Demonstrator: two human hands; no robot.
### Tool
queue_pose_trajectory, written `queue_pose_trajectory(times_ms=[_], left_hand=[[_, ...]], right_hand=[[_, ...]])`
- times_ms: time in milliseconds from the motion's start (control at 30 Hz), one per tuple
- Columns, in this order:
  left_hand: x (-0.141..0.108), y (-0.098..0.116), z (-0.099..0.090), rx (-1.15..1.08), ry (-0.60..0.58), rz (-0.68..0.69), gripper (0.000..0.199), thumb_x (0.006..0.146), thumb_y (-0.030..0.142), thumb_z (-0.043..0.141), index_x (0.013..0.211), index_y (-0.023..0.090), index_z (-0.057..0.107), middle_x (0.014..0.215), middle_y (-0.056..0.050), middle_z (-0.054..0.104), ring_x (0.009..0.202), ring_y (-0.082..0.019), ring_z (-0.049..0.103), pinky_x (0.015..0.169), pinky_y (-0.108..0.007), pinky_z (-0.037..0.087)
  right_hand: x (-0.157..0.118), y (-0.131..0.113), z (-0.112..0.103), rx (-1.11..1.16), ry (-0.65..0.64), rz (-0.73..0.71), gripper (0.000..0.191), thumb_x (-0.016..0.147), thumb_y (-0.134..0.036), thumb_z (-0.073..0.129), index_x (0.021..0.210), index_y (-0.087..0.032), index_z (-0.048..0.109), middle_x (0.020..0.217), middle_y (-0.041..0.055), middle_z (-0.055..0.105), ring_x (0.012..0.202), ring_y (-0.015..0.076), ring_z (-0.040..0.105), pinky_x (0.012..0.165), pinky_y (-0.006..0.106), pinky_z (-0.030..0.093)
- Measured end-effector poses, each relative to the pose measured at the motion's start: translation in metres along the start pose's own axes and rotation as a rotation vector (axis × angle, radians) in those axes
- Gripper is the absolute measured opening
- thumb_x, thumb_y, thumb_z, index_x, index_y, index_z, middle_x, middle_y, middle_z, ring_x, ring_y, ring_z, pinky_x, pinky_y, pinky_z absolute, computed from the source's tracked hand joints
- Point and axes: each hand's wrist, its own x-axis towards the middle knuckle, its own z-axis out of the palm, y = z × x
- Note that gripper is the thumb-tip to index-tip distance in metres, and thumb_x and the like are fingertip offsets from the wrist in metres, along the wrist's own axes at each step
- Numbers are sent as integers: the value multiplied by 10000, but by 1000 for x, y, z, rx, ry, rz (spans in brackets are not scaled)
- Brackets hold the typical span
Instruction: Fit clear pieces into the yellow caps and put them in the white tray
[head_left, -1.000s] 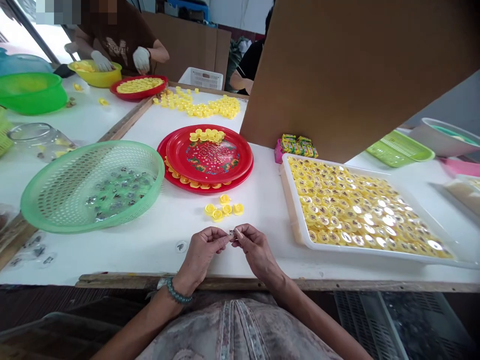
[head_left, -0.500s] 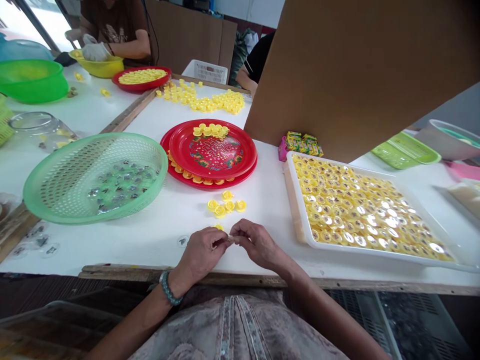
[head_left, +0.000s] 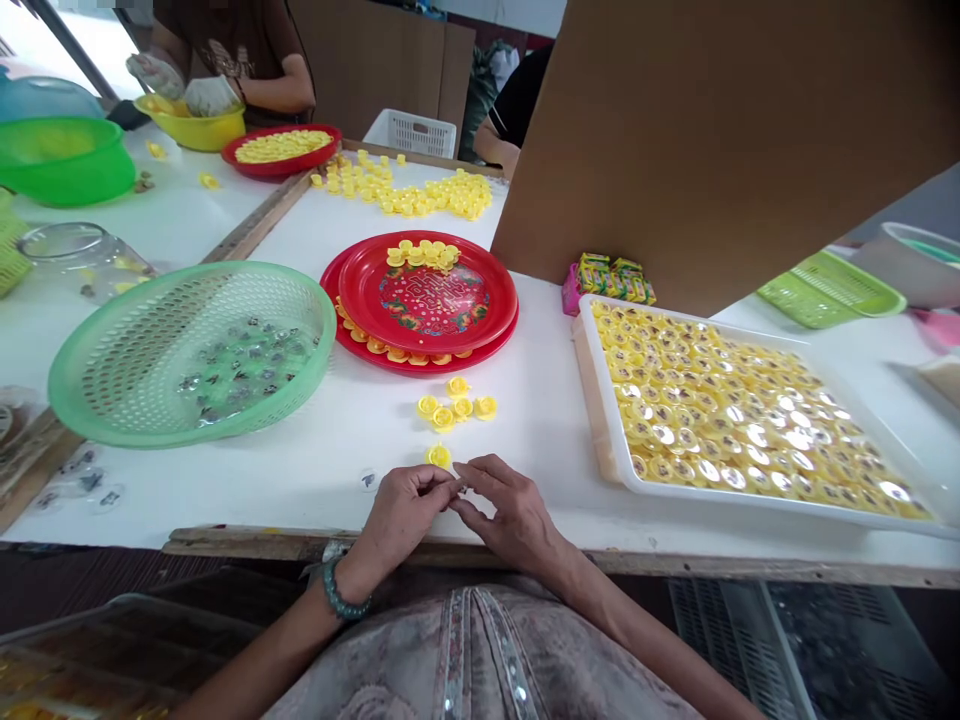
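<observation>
My left hand [head_left: 405, 515] is closed in a pinch at the table's front edge, a bracelet on its wrist. Between its fingertips is a small, partly hidden piece that I cannot make out. My right hand [head_left: 514, 510] meets it from the right, thumb and forefinger parted around the left fingertips. Just beyond the fingers sits a yellow cup-shaped plastic piece [head_left: 438, 456]. Several more yellow pieces [head_left: 463, 407] stand in a loose group farther up. Left of my left hand lies a clear disc with a dark print [head_left: 367, 480].
A green colander [head_left: 112, 350] with clear discs stands left. Red trays [head_left: 427, 335] bearing yellow pieces are stacked mid-table. On the right are a white tray [head_left: 592, 400] full of finished-looking yellow pieces and a cardboard panel [head_left: 675, 150]. A gloved co-worker [head_left: 262, 60] works behind a yellow basin [head_left: 195, 130].
My right thumb and forefinger have spread from a pinch. Both hands have shifted slightly toward me, showing the nearest yellow piece more fully. The co-worker's gloved hands have moved apart.
</observation>
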Motion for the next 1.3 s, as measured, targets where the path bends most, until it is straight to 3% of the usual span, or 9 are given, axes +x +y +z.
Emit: queue_pose_trajectory(times_ms=[167, 300, 367, 433, 500, 567, 833, 967, 1300], left_hand=[[4, 4, 4, -100, -58, 24, 275, 809, 373, 515, 803, 160, 687, 701, -15, 656, 695, -140, 586, 669, -233, 444], [10, 6, -12, 263, -59, 135, 275, 793, 372, 529, 930, 184, 675, 829, -38, 677, 790, -175, 599, 744, -282, 466], [16, 9, -25, 528, -5, 266, 338, 740, 306, 598, 1055, 190, 633, 1011, -66, 653, 931, -211, 575, 849, -329, 445], [24, 10, -37, 716, -49, 409, 422, 716, 202, 605, 1137, 192, 588, 1161, -86, 593, 1068, -233, 515, 943, -364, 393], [30, 9, -41, 801, -146, 481, 394, 736, 134, 556, 1124, 195, 589, 1160, -85, 592, 1095, -226, 497, 961, -366, 378], [34, 7, -38, 826, -163, 464, 322, 763, 119, 515, 1062, 193, 609, 1066, -80, 624, 1030, -216, 530, 910, -349, 408], [35, 1, -10, 666, -46, 338, 95, 781, 216, 540, 841, 187, 608, 801, -33, 643, 739, -170, 576, 656, -255, 411], [38, -5, -8, 519, -28, 224, 142, 765, 221, 546, 873, 199, 635, 761, -16, 674, 686, -158, 599, 650, -252, 423], [42, -12, -7, 236, -27, 102, 158, 700, 217, 563, 826, 191, 654, 762, -15, 704, 694, -165, 644, 652, -258, 477]], right_hand=[[-3, -1, -3, 4, 12, 29, 332, 833, -191, 567, 1161, -216, 529, 948, 59, 611, 802, 143, 597, 677, 250, 511], [-7, 6, -5, -20, 14, 95, 280, 815, -195, 577, 1094, -210, 562, 879, 45, 621, 734, 138, 597, 649, 247, 499], [-7, 9, -6, -33, 16, 157, 282, 804, -209, 590, 1085, -206, 562, 863, 40, 624, 697, 131, 592, 646, 249, 494], [-5, 12, -7, -42, 14, 215, 277, 796, -222, 602, 1070, -205, 566, 848, 34, 627, 676, 128, 587, 637, 247, 490], [-4, 14, -8, -44, 10, 252, 255, 793, -232, 609, 1044, -207, 576, 841, 30, 627, 675, 128, 587, 620, 242, 483], [-2, 16, -9, -36, 9, 261, 236, 790, -235, 617, 1022, -205, 585, 845, 28, 626, 681, 128, 590, 618, 239, 480], [12, 25, -13, -139, -146, 149, 274, 827, -195, 578, 1102, -195, 573, 981, 69, 637, 838, 162, 606, 732, 265, 469], [23, 23, -11, -223, -262, 87, 186, 826, -122, 553, 998, -176, 600, 901, 60, 655, 858, 175, 595, 737, 259, 442], [30, 26, -7, -362, -328, 24, 124, 806, -99, 577, 884, -188, 614, 781, 34, 654, 733, 163, 574, 657, 250, 401]])
